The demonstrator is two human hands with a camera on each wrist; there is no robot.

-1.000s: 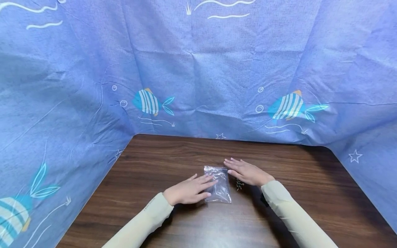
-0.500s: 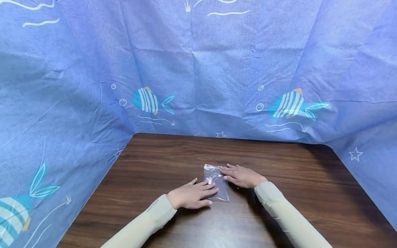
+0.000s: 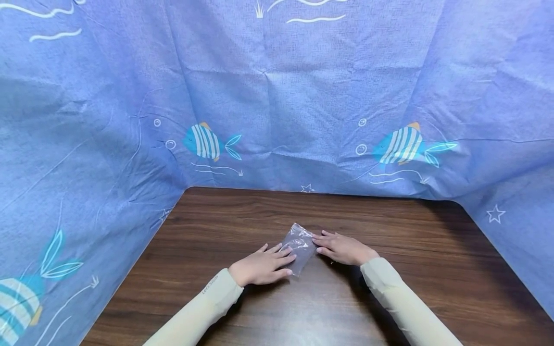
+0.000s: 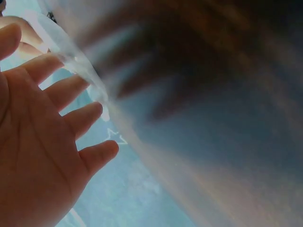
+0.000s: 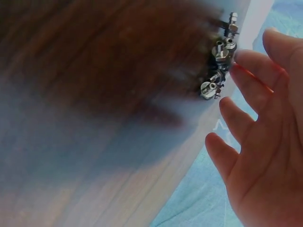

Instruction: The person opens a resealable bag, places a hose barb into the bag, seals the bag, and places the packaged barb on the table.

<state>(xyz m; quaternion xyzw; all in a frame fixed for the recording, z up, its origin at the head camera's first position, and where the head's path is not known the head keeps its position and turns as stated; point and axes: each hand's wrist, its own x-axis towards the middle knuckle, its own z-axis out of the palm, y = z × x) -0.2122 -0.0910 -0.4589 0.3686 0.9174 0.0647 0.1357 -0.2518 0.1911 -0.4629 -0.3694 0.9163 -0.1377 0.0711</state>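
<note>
A clear plastic zip bag (image 3: 304, 247) lies slanted on the table between the two hands. My left hand (image 3: 262, 267), palm down with fingers spread, has its fingertips over the bag's left side. At the bag's upper right edge, the straight fingers of my right hand (image 3: 345, 249) touch it. In the right wrist view, several small shiny metal fittings (image 5: 219, 53) with dark parts among them lie in a pile below the right fingers. From the head view that pile is almost wholly hidden by the right hand. The left wrist view shows the bag (image 4: 57, 39) edge-on beyond the fingers.
The brown wood-grain table (image 3: 242, 216) has rounded far corners. A blue cloth (image 3: 277, 96) printed with fish, stars and waves hangs behind it and along both sides.
The bag has turned clockwise, its lower end swinging left. My right hand came left and nearer, covering the small pile, then slid slightly right. My left hand shifted a little.
</note>
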